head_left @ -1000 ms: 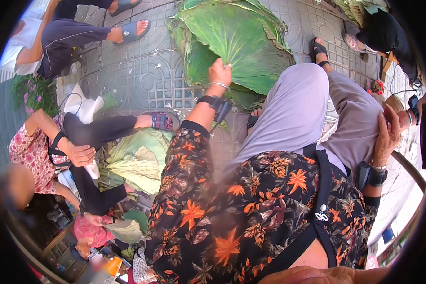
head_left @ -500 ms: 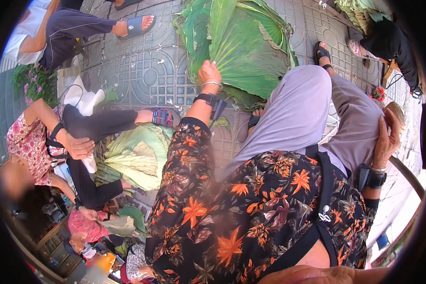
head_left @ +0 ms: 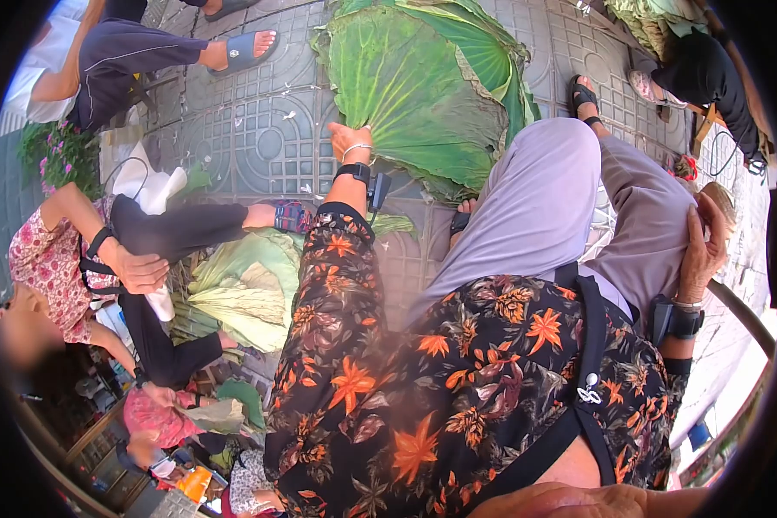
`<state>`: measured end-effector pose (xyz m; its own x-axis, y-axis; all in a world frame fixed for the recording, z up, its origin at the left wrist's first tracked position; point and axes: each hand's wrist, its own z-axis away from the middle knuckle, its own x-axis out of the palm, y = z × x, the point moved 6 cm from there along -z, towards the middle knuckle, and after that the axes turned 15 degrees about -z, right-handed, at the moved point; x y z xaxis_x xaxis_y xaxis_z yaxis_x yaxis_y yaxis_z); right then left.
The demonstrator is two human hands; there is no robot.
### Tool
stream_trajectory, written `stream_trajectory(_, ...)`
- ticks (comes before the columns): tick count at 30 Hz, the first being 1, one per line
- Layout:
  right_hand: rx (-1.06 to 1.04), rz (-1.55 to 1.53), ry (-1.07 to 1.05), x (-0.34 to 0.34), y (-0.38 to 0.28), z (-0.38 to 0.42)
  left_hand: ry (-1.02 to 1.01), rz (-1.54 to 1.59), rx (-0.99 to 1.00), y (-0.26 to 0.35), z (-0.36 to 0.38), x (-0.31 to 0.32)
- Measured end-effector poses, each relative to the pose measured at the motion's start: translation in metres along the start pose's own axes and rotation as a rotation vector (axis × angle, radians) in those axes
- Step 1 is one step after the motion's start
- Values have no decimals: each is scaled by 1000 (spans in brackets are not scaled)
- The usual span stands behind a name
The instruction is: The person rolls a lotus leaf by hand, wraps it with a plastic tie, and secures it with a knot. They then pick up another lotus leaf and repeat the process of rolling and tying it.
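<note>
My left hand (head_left: 351,142) is closed on the lower left edge of a large green lotus leaf (head_left: 414,99), thumb pointing left. The leaf tops a stack of big leaves on the paving, its veins fanning from near my fingers. Darker folded leaves (head_left: 509,73) show at the stack's right side. My right hand (head_left: 706,233) rests by my right knee on the grey trousers (head_left: 652,229), thumb and fingers apart. A small rounded brown thing (head_left: 718,200) is beside its fingertips; I cannot make out what it is.
A person in a flowered top (head_left: 47,233) sits at left near a pile of paler leaves (head_left: 242,289). Another person's sandalled foot (head_left: 249,53) is at upper left. More leaves (head_left: 656,22) lie at upper right. Pink flowers (head_left: 60,155) stand at far left.
My left hand has moved left and slightly down, from over the leaf stack to the top leaf's edge. That leaf now lies spread farther left. My right hand stays at the knee.
</note>
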<state>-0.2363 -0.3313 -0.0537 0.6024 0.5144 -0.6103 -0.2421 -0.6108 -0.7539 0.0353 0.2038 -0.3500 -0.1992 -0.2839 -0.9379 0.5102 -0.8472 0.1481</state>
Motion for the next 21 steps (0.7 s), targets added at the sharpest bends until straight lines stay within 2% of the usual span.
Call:
stream_trajectory(6, -10, -3, -2, 2, -1, 0, -82, 11, -83, -6, -8, 12)
stream_trajectory(9, -17, -1, -8, 1, -1, 0, 6, 1, -99, 0, 3, 5)
stream_trajectory(12, -10, -39, -9, 2, -2, -1, 9, 45, -159, 0, 10, -5)
stream_trajectory(17, 7, -38, -1, 2, -9, -1, -70, 32, -264, -10, -2, 2)
stream_trajectory(21, -20, -73, -15, 3, -11, -2, -7, -35, -197, -13, -13, 8)
